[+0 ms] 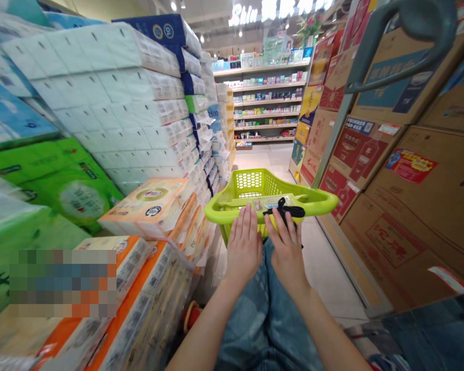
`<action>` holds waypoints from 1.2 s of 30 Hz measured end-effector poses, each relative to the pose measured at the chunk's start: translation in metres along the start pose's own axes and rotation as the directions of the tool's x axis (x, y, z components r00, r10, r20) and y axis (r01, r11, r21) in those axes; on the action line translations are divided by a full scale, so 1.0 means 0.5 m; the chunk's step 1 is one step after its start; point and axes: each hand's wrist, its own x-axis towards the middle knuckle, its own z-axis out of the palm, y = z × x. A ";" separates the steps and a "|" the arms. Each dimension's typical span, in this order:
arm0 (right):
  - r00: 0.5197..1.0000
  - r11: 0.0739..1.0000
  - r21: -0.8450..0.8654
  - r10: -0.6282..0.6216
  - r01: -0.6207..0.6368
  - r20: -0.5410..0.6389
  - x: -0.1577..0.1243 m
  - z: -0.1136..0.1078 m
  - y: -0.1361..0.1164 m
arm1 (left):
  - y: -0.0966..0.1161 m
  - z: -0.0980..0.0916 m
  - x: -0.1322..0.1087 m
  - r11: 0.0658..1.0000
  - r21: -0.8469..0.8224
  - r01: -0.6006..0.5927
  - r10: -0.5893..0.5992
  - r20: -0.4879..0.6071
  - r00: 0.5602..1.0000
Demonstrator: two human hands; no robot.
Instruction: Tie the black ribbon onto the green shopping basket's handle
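A lime-green shopping basket (216, 208) stands in the aisle in front of my knees. My left hand (244, 247) lies with its fingers stretched out against the basket's near rim. Beside it, my right hand (288, 250) has its fingers extended and a little apart at the same rim. Its fingertips touch or lie close to a bundled black strap (292, 208); the exact contact is hidden. Behind the strap, a clear plastic item (261, 202) is partly visible in the basket. A grey handle (406, 46) on a metal pole rises from the basket's right side.
Stacked white tissue packs (100, 77) and orange-and-white packs (150, 206) line the left. Cardboard cartons (421, 201) are piled along the right. Shelves (268, 100) of small goods stand at the aisle's far end. Part of a blue denim garment (436, 330) shows at lower right.
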 end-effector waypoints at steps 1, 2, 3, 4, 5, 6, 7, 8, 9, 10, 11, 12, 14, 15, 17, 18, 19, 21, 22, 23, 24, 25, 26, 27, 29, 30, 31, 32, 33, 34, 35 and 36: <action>1.000 1.000 -0.002 0.020 -0.020 -0.012 -0.001 -0.006 0.019 | 0.001 0.000 0.000 1.000 -0.002 0.004 -0.004 0.004 1.000; 0.999 0.999 -0.002 0.043 -0.043 -0.033 -0.001 -0.012 0.039 | 0.002 0.000 0.000 1.000 -0.005 0.007 -0.007 0.007 1.000; 0.996 0.998 -0.003 0.069 -0.069 -0.056 -0.002 -0.017 0.057 | 0.003 0.000 0.000 1.000 -0.009 0.009 -0.009 0.008 1.000; 0.992 0.995 -0.005 0.096 -0.097 -0.079 -0.003 -0.021 0.075 | 0.004 0.000 -0.001 1.000 -0.014 0.010 -0.010 0.009 1.000; 0.988 0.992 -0.009 0.121 -0.122 -0.101 -0.004 -0.024 0.089 | 0.004 0.000 -0.001 1.000 -0.018 0.012 -0.011 0.007 1.000; 0.983 0.989 -0.012 0.142 -0.145 -0.117 -0.004 -0.025 0.099 | 0.004 0.000 -0.001 1.000 -0.019 0.013 -0.013 0.005 1.000; 0.979 0.986 -0.010 0.163 -0.165 -0.127 -0.005 -0.026 0.104 | 0.004 0.001 -0.002 1.000 -0.019 0.013 -0.013 0.001 1.000; 0.974 0.982 0.000 0.185 -0.187 -0.134 -0.004 -0.025 0.104 | 0.004 0.001 -0.002 1.000 -0.018 0.013 -0.013 -0.003 1.000; 0.968 0.978 0.017 0.209 -0.209 -0.140 -0.004 -0.023 0.098 | 0.004 0.002 -0.002 1.000 -0.018 0.013 -0.013 -0.009 1.000; 0.962 0.973 0.041 0.230 -0.227 -0.146 -0.002 -0.020 0.087 | 0.004 0.003 -0.001 1.000 -0.019 0.013 -0.013 -0.014 1.000; 0.958 0.969 0.068 0.245 -0.237 -0.151 0.000 -0.015 0.072 | 0.004 0.003 -0.001 1.000 -0.020 0.013 -0.014 -0.018 1.000; 0.956 0.967 0.092 0.249 -0.237 -0.154 0.002 -0.010 0.054 | 0.004 0.004 -0.001 1.000 -0.020 0.014 -0.014 -0.020 1.000; 0.967 0.973 0.111 0.216 -0.202 -0.137 0.007 0.002 0.016 | 0.003 0.005 -0.001 1.000 -0.017 0.014 -0.014 -0.019 1.000; 0.975 0.979 0.108 0.187 -0.174 -0.119 0.008 0.008 -0.002 | 0.002 0.005 -0.001 1.000 -0.015 0.013 -0.013 -0.016 1.000; 0.989 0.989 0.088 0.125 -0.118 -0.075 0.010 0.018 -0.027 | 0.000 0.004 -0.001 1.000 -0.015 0.008 -0.008 -0.006 1.000; 0.994 0.993 0.078 0.094 -0.090 -0.055 0.009 0.020 -0.034 | -0.001 0.004 -0.001 1.000 -0.017 0.007 -0.007 -0.001 1.000; 0.997 0.995 0.071 0.067 -0.064 -0.040 0.009 0.021 -0.036 | -0.001 0.003 -0.001 1.000 -0.019 0.006 -0.006 0.002 1.000; 1.000 0.998 0.062 0.023 -0.022 -0.012 0.006 0.018 -0.029 | 0.000 0.002 0.000 1.000 -0.025 0.009 -0.009 0.003 1.000; 1.000 0.998 0.060 0.007 -0.006 -0.002 0.004 0.015 -0.020 | 0.001 0.001 0.000 1.000 -0.027 0.010 -0.010 0.000 1.000; 1.000 0.998 0.058 -0.007 0.007 0.004 0.001 0.010 -0.009 | 0.002 0.001 0.000 1.000 -0.028 0.011 -0.011 -0.002 1.000; 1.000 0.998 0.057 -0.018 0.018 0.004 -0.001 0.006 0.004 | 0.003 0.000 0.000 1.000 -0.027 0.011 -0.011 -0.003 1.000; 1.000 0.998 0.056 -0.023 0.023 -0.004 -0.003 0.001 0.018 | 0.003 -0.001 0.000 1.000 -0.025 0.010 -0.010 -0.002 1.000; 1.000 0.998 0.056 -0.021 0.023 -0.021 -0.006 -0.002 0.033 | 0.004 -0.001 0.000 1.000 -0.021 0.008 -0.008 -0.002 1.000; 0.999 0.998 0.057 -0.009 0.012 -0.042 -0.008 -0.006 0.048 | 0.004 -0.002 0.000 1.000 -0.016 0.006 -0.006 -0.002 1.000; 0.995 0.997 0.068 0.045 -0.039 -0.088 -0.011 -0.011 0.077 | 0.005 -0.003 0.000 1.000 -0.012 0.005 -0.005 -0.002 1.000; 0.991 0.994 0.078 0.083 -0.074 -0.108 -0.011 -0.013 0.090 | 0.005 -0.003 0.000 1.000 -0.011 0.006 -0.006 0.000 1.000; 0.984 0.989 0.092 0.123 -0.112 -0.127 -0.011 -0.015 0.100 | 0.005 -0.003 0.000 1.000 -0.009 0.008 -0.008 0.002 1.000; 0.976 0.983 0.107 0.164 -0.149 -0.143 -0.010 -0.016 0.106 | 0.006 -0.003 0.000 1.000 -0.006 0.011 -0.011 0.004 1.000; 0.966 0.975 0.124 0.203 -0.184 -0.159 -0.009 -0.017 0.109 | 0.007 -0.003 0.000 1.000 -0.003 0.014 -0.014 0.006 1.000; 0.956 0.966 0.143 0.238 -0.215 -0.173 -0.006 -0.017 0.107 | 0.007 -0.003 0.000 1.000 -0.002 0.018 -0.018 0.008 1.000; 0.946 0.958 0.161 0.267 -0.239 -0.184 -0.003 -0.017 0.100 | 0.008 -0.002 0.000 1.000 -0.001 0.022 -0.022 0.008 1.000; 0.940 0.952 0.177 0.283 -0.251 -0.188 0.000 -0.015 0.088 | 0.008 -0.001 0.000 1.000 -0.003 0.025 -0.025 0.008 1.000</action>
